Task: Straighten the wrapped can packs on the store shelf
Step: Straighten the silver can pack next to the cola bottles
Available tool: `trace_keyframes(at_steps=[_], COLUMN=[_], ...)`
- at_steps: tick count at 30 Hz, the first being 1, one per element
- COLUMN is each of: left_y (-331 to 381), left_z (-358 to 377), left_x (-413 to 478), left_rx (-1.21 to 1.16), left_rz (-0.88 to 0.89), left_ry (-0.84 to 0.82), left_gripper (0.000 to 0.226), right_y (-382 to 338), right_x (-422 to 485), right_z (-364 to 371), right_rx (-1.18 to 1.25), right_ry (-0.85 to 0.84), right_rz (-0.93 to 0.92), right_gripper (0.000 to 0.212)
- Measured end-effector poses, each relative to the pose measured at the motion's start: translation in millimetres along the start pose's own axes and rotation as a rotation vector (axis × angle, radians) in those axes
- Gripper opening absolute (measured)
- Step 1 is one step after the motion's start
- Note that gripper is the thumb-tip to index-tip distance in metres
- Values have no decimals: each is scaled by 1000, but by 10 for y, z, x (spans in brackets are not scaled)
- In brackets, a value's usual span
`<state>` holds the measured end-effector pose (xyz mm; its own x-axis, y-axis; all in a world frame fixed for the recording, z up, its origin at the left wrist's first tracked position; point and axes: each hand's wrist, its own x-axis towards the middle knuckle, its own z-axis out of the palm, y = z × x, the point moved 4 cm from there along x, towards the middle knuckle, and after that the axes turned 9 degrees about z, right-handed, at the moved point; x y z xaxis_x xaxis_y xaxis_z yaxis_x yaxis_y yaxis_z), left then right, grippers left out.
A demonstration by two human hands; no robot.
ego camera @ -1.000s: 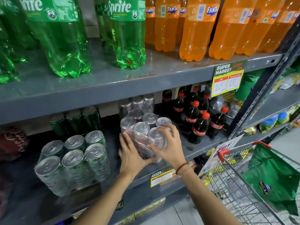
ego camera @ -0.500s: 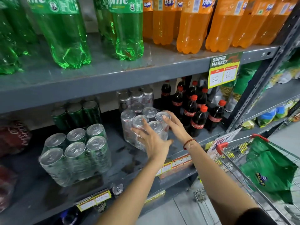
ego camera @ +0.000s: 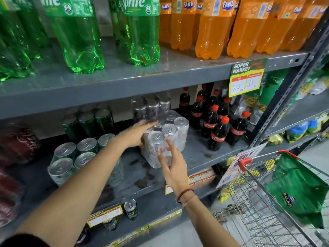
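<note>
A plastic-wrapped pack of silver cans point(ego camera: 170, 138) stands on the grey middle shelf point(ego camera: 201, 154). My left hand point(ego camera: 137, 134) lies flat against the pack's left side, fingers stretched along it. My right hand point(ego camera: 170, 166) is at the pack's front corner, fingers spread, fingertips touching or nearly touching the wrap. A wrapped pack of green cans point(ego camera: 74, 157) sits to the left, partly hidden by my left forearm. More wrapped packs, dark silver point(ego camera: 151, 107) and green point(ego camera: 89, 120), stand behind.
Small cola bottles point(ego camera: 215, 125) stand right of the silver pack. Large green and orange soda bottles point(ego camera: 210, 27) fill the upper shelf. A wire shopping cart point(ego camera: 258, 202) with a green bag sits at lower right. Loose cans point(ego camera: 130, 209) stand on the shelf below.
The silver pack has slid back and right on the shelf. My left hand moved from its front to its left side; my right hand came off its right side to the front corner.
</note>
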<state>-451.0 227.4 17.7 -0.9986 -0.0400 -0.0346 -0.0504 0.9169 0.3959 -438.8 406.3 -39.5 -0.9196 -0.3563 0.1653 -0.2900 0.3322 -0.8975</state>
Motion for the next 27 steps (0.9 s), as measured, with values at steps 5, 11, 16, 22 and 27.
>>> trace_keyframes(at_steps=[5,11,16,22,27], left_y=[169,396,133,262,406], left_z=[204,438,335,198,224], left_x=[-248,-222,-148,-31,-57], left_rx=[-214,-462,-433,-205,-161], left_rz=[-264,-345,-313,-379,-436], left_ry=[-12,429,390,162,202], left_gripper=[138,128,125,127,125], right_y=[57,-50,50,22,-34], right_x=[569,1255,1285,1274,1429], right_z=[-537,-629,-479,-441,-445], right_rx=[-99,-410,-429,-548,-627], right_ry=[32,-403,-281,-268,-420], right_rz=[-13,-60,-76,-53,-21], right_gripper=[78,114,101,110,117])
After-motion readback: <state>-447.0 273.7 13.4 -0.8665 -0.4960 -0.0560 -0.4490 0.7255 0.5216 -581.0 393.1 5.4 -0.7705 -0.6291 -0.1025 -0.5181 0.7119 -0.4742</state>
